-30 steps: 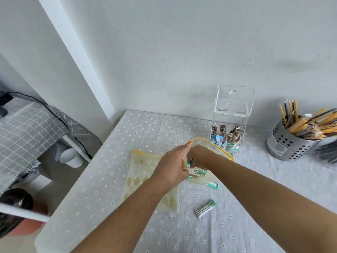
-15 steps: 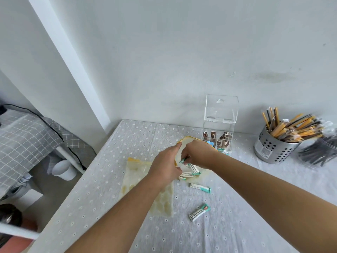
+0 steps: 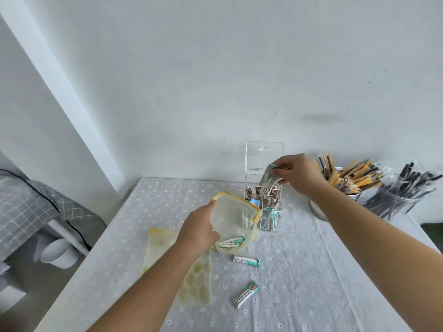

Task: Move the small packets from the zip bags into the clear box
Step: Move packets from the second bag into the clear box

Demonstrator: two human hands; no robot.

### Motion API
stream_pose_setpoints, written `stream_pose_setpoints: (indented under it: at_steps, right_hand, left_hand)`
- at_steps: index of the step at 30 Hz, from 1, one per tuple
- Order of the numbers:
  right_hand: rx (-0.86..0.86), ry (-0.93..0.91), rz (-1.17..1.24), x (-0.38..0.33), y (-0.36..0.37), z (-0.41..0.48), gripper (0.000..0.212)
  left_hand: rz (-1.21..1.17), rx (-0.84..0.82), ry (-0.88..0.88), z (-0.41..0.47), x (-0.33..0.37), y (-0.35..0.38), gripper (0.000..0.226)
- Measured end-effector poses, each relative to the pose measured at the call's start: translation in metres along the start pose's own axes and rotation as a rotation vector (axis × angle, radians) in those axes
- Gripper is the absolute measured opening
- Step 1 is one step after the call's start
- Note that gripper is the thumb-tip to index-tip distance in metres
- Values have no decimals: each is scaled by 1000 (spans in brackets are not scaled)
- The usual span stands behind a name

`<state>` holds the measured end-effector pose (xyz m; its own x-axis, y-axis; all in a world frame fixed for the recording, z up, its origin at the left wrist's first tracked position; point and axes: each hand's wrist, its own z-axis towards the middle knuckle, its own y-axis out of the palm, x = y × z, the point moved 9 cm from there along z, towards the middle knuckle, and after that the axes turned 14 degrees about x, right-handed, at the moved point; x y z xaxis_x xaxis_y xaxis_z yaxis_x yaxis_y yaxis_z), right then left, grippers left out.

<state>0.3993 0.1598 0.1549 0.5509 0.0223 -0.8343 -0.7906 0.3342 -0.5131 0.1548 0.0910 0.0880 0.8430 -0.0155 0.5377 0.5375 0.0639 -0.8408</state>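
Mid-transfer here: right hand [image 3: 296, 174] fingers pinch a few packets [image 3: 269, 182] just above the clear box [image 3: 263, 188], while left hand [image 3: 200, 230] fingers grip the zip bag [image 3: 236, 220] open. Next, probably release them into a compartment.

A home-like room, perhaps a small pantry or coffee corner. The worktop [image 3: 311, 271] at lower centre wears a pale cloth dotted with small flowers and stands against a plain white wall [image 3: 215, 68]. At the right edge, a perforated metal holder [image 3: 318, 209] and a clear jar [image 3: 395, 202] bristle with wrapped sticks. At left, grey checked fabric [image 3: 21, 207] drapes over white furniture.
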Motion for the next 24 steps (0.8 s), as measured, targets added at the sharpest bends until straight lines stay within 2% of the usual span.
stream_pose_setpoints:
  at_steps: [3, 9, 19, 24]
  right_hand:
    - [40, -11, -108, 20, 2, 6, 11]
    - [-72, -4, -324, 65, 37, 2, 13]
    - [-237, 29, -420, 86, 72, 3, 14]
    - [-166, 4, -353, 77, 62, 7, 15]
  left_hand:
    - [-12, 7, -4, -1, 0, -1, 81]
    - [-25, 23, 11, -1, 2, -1, 80]
    - [-58, 39, -4, 1, 0, -1, 80]
    - [-56, 42, 14, 1, 2, -1, 80]
